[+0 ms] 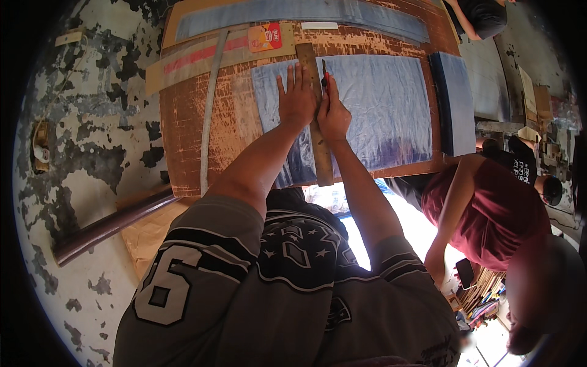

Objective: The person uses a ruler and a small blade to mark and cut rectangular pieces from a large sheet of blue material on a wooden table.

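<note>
A blue-and-white streaked sheet (379, 110) lies on a worn brown work board (180, 131). Across it, running away from me, is a long wooden-looking ruler (322, 160). My left hand (298, 103) lies with fingers spread on the sheet at the ruler's left edge, its palm side touching the ruler. Against the ruler's right side, my right hand (334, 117) grips a red utility knife (328, 82) whose dark tip points away from me. Whether the blade has gone into the sheet is too small to tell.
A grey strip (211, 116) and a cardboard piece (177, 64) lie left. More blue sheeting (293, 21) spans the far edge; a blue stack (455, 101) sits right. A person in a maroon shirt (489, 208) bends close at my right. A dark roll (116, 226) sticks out left.
</note>
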A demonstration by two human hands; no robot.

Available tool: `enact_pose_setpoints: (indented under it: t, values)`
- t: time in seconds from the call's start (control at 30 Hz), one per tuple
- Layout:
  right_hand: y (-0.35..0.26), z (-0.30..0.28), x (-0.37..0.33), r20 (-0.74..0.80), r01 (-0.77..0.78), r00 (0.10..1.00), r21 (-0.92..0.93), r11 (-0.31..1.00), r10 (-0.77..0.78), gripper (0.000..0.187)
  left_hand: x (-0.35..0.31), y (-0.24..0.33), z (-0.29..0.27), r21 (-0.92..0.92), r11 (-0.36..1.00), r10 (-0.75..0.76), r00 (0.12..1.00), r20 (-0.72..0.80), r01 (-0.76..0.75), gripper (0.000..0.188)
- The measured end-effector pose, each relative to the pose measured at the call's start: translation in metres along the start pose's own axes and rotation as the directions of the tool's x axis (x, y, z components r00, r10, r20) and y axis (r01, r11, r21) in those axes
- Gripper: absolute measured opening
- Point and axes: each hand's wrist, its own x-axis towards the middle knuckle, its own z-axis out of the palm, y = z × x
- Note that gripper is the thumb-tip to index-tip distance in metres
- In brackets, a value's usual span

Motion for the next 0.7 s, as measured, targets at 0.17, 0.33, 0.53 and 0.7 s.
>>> enact_pose_setpoints:
  t: [0.17,0.33,0.53,0.7]
  values:
    - [-0.001,-0.0008,0.0002,0.027,-0.016,1.0,0.018,1.0,0.016,0.057,-0.0006,-0.0021,0.0014,-0.005,1.0,0.003,1.0,-0.005,-0.003,0.062]
    - [0.0013,-0.0004,-0.0004,0.02,-0.011,1.0,0.017,1.0,0.011,0.057,0.0004,-0.0002,0.0004,0.02,1.0,-0.002,1.0,0.027,0.002,0.062]
    - [-0.0006,-0.0016,-0.0006,0.024,-0.018,1.0,0.04,0.999,0.017,0.056,0.0003,-0.0016,0.0033,0.033,0.999,-0.006,1.0,0.013,0.006,0.062]
    - [-0.0014,-0.002,-0.0005,0.042,-0.042,0.998,0.036,0.998,0.04,0.055,0.0002,-0.0011,0.0022,0.012,1.0,-0.012,1.0,0.015,0.012,0.062]
